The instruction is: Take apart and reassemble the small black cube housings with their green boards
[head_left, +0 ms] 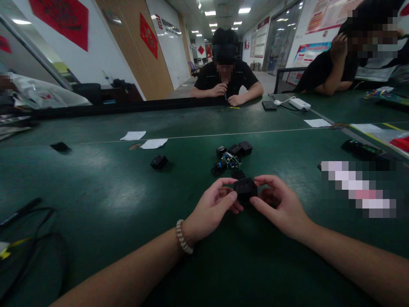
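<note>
A small black box-shaped casing (245, 188) is held just above the green table, between my two hands. My left hand (213, 205), with a beaded bracelet at the wrist, pinches its left end between thumb and fingers. On the opposite end, the thumb and fingertips of my right hand (278, 204) press against the casing. Just beyond it lies a pile of small circuit boards (230, 160) with green edges and blue parts. More black casings (245, 148) sit against the back of that pile. Another black casing (159, 162) stands apart, farther left.
Black cables (38, 238) lie at the left edge of the green table (121, 221). White paper slips (154, 143) rest near the table seam. A white adapter (299, 104) with a cable is at the far right. Two people in black sit across the table.
</note>
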Available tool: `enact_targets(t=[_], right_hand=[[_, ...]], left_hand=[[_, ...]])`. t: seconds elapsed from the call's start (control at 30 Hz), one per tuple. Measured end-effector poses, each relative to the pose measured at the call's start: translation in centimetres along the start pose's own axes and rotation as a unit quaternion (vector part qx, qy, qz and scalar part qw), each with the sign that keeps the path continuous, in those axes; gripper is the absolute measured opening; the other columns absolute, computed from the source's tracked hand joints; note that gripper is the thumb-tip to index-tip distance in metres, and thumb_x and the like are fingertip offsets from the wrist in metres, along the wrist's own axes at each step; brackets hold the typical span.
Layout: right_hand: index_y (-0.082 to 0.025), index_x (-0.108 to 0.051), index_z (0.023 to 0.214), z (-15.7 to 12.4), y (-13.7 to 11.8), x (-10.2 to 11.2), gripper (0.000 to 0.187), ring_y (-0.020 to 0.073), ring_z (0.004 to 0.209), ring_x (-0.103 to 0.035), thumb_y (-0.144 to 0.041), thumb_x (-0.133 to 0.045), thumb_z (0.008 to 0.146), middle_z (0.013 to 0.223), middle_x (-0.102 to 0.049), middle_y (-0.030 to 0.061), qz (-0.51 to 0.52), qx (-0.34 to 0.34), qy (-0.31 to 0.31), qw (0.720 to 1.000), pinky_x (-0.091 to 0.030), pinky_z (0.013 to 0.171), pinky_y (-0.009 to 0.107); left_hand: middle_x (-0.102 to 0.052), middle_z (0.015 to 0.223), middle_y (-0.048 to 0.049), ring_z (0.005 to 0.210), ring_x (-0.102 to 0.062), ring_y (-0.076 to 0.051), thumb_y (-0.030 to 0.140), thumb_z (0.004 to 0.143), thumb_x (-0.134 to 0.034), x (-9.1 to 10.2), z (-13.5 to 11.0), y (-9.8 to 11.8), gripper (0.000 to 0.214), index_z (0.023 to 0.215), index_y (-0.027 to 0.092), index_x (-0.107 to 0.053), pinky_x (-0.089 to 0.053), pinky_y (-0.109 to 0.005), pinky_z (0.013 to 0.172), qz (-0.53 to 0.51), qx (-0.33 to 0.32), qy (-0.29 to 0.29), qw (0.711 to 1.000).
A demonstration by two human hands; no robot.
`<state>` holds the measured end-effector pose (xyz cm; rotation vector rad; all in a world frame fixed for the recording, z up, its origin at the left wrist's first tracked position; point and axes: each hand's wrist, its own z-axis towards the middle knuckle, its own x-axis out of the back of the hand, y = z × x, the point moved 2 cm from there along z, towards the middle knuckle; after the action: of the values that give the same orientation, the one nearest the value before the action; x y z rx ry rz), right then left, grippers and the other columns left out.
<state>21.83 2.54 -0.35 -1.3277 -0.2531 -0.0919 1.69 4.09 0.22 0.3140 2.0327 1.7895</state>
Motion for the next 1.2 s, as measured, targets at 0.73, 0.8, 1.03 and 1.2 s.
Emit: enact_targets(t=[0.73, 0.8, 1.03, 1.2], right_hand=[[-0.033, -0.073, 0.122, -0.20, -0.25, -0.20, 0.044, 0.0195, 0.101, -0.070, -0.008, -0.068, 0.086, 0.122, -0.057, 0.0069, 0.003, 0.125, -0.077, 0.989, -0.067, 0.080, 0.034], [-0.033, -0.074, 0.119, -0.19, -0.39, -0.16, 0.041, 0.0217, 0.106, -0.070, -0.009, -0.070, 0.086, 0.123, -0.057, 0.0073, -0.005, 0.138, -0.074, 0.988, -0.066, 0.083, 0.036], [-0.033, -0.080, 0.110, -0.13, -0.47, -0.06, 0.031, 0.0266, 0.114, -0.066, -0.013, -0.072, 0.087, 0.119, -0.063, 0.0079, -0.051, 0.184, -0.055, 0.980, -0.061, 0.096, 0.049], [-0.032, -0.080, 0.101, -0.20, -0.57, -0.11, 0.026, 0.0255, 0.111, -0.067, -0.011, -0.071, 0.088, 0.119, -0.063, 0.0076, -0.045, 0.201, -0.056, 0.977, -0.062, 0.093, 0.047]], left_hand=[[-0.066, 0.128, -0.0106, 0.117, -0.066, -0.025, 0.022, 0.081, -0.083, 0.13, -0.18, -0.13, 0.051, 0.126, 0.021, -0.057, -0.054, -0.041, 0.099, 0.010, -0.002, 0.004, 1.000], [-0.064, 0.131, -0.0103, 0.117, -0.066, -0.025, 0.017, 0.079, -0.083, 0.09, -0.17, -0.10, 0.054, 0.125, 0.021, -0.057, -0.054, -0.041, 0.101, 0.003, -0.001, 0.000, 1.000], [-0.067, 0.126, -0.0107, 0.116, -0.068, -0.026, 0.009, 0.074, -0.082, -0.18, -0.34, -0.22, 0.063, 0.128, 0.022, -0.053, -0.054, -0.042, 0.100, -0.010, 0.005, -0.015, 1.000], [-0.069, 0.123, -0.0106, 0.116, -0.068, -0.027, 0.005, 0.074, -0.080, -0.14, -0.24, -0.44, 0.060, 0.126, 0.021, -0.056, -0.055, -0.044, 0.100, 0.009, -0.013, -0.010, 1.000]])
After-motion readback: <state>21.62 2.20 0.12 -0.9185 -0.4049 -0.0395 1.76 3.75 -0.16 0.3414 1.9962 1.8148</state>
